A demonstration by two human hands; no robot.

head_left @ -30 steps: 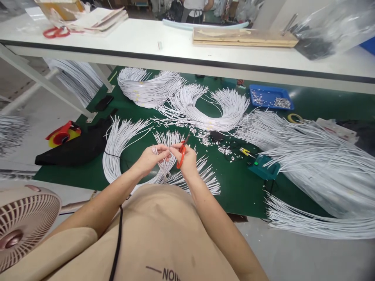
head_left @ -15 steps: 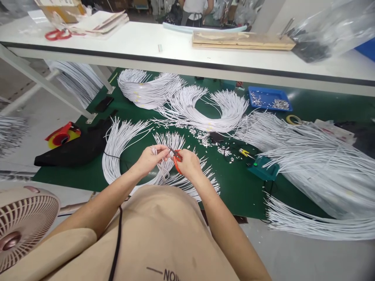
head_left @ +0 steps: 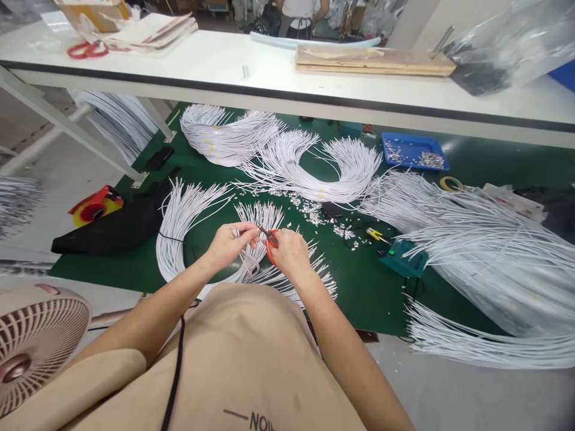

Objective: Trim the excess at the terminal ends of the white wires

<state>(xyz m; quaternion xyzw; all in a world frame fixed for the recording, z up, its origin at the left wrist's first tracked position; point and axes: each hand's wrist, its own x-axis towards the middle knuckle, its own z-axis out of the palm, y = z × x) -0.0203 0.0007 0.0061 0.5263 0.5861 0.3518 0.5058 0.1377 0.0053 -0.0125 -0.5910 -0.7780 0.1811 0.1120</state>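
Observation:
My left hand (head_left: pixel 230 244) is closed on a white cable, its fingertips pinching near the cable's end. My right hand (head_left: pixel 291 251) grips red-handled pliers (head_left: pixel 271 242), whose dark jaws reach to the left fingertips. Whether the jaws are closed on the cable is too small to tell. Below and behind both hands lies a bundle of white cables (head_left: pixel 265 216), fanned out on the green table mat (head_left: pixel 359 293). Left of it curves another part of the white cables (head_left: pixel 171 251), with a thin black cord across it. Small silvery metal pieces (head_left: pixel 312 212) are scattered beyond the hands.
More cable coils (head_left: pixel 332 179) lie behind, and a large cable heap (head_left: pixel 489 239) fills the right. A blue tray (head_left: pixel 415 151) holds small metal parts. Nearby are a teal device (head_left: pixel 406 256), a tape dispenser (head_left: pixel 96 205), a fan (head_left: pixel 40 341) and a raised white shelf (head_left: pixel 215 63).
Hardly anything differs. Both hands stay together at the pliers, with only a very slight shift of the right hand and of the whole view.

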